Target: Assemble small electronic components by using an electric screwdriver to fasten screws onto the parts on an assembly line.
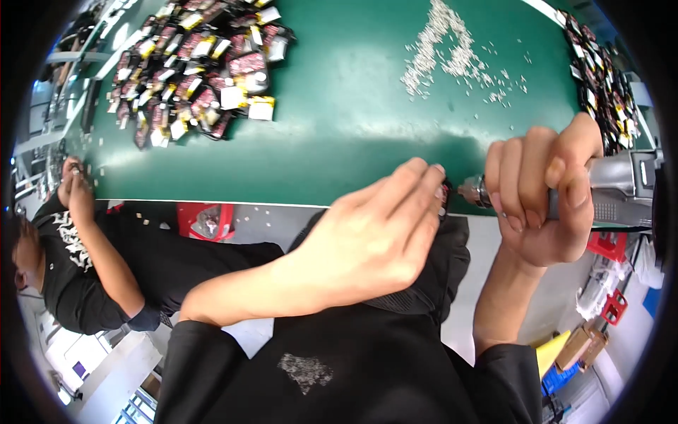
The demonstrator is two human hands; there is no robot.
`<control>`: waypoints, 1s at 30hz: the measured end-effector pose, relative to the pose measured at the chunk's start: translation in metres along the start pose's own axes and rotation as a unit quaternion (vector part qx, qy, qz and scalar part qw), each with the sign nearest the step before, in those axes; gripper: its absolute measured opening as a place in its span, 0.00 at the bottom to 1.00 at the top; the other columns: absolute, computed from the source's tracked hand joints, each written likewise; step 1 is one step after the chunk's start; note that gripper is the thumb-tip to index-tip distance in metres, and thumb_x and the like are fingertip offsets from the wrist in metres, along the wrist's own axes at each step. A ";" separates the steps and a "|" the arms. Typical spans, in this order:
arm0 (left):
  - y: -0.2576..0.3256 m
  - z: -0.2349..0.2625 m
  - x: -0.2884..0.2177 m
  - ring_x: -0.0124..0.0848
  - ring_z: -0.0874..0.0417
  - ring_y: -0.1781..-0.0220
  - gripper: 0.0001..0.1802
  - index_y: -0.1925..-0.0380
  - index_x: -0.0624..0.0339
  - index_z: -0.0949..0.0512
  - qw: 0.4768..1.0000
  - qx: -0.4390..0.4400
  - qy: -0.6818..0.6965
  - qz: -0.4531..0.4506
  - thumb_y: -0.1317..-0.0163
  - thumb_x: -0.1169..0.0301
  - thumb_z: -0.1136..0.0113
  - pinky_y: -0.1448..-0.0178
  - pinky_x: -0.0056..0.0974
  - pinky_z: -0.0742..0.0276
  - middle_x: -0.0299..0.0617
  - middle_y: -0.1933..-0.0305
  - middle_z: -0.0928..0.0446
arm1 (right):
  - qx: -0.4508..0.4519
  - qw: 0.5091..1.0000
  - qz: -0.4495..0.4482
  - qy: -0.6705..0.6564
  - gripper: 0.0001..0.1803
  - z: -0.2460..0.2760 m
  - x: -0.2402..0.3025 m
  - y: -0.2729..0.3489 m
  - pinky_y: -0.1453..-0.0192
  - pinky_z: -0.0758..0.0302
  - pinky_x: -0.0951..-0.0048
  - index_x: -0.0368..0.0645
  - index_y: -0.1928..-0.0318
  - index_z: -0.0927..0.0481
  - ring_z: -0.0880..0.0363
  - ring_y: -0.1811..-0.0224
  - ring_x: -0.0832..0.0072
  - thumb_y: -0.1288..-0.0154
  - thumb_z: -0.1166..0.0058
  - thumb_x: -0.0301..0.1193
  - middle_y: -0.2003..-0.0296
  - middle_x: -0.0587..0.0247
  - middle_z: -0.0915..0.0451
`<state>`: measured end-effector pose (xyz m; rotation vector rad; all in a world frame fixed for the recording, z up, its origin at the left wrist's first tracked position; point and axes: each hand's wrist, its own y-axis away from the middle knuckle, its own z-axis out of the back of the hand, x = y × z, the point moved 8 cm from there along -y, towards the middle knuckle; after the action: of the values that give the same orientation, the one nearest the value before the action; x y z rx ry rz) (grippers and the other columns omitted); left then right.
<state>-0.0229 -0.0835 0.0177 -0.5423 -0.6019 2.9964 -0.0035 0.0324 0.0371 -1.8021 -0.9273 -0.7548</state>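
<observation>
In my right hand (544, 184) is a grey hand-held power tool (614, 180), its body passing out to the right through my closed fingers. The tool's coppery nose (470, 189) points left, toward my left hand. My left hand (381, 226) has its fingers pressed together on a small dark piece with red on it (443, 199), mostly hidden behind the fingertips. That piece and the nose are close together above the table's near edge; I cannot tell whether they touch.
A large heap of black, red-patterned pieces with white and yellow parts (201, 67) covers the green table's (339, 92) far left. Small silvery bits (459, 56) lie scattered at the far right. More dark pieces (600, 78) line the right edge. Another person (92, 261) works at left.
</observation>
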 end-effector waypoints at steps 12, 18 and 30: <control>0.069 0.140 0.137 0.46 0.23 0.47 0.17 0.51 0.66 0.27 0.904 -0.163 -0.236 0.317 0.43 0.80 0.43 0.43 0.41 0.30 0.52 0.49 0.24 | -0.195 0.971 0.065 -0.123 0.08 0.063 0.023 0.058 0.83 0.38 0.81 0.43 0.61 0.37 0.44 0.91 0.85 0.31 0.57 0.33 0.90 0.74 0.41; 0.050 0.127 0.138 0.46 0.29 0.41 0.17 0.50 0.63 0.26 0.908 -0.149 -0.313 0.236 0.41 0.80 0.46 0.37 0.45 0.36 0.51 0.45 0.27 | -0.258 0.951 0.042 -0.164 0.08 0.067 0.003 0.066 0.83 0.40 0.78 0.42 0.61 0.34 0.46 0.91 0.83 0.30 0.58 0.34 0.89 0.73 0.42; -0.069 0.013 0.094 0.39 0.23 0.62 0.10 0.66 0.64 0.24 0.988 -0.030 -0.143 0.051 0.51 0.80 0.37 0.62 0.40 0.25 0.41 0.63 0.26 | -0.294 0.935 0.047 -0.194 0.07 0.074 0.005 0.074 0.82 0.37 0.76 0.43 0.63 0.35 0.44 0.91 0.82 0.31 0.60 0.33 0.89 0.72 0.42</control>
<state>-0.1177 -0.0145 0.0246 -0.1486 -0.7019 3.1899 0.0687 0.0822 -0.0196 -2.5742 -0.9134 -0.6676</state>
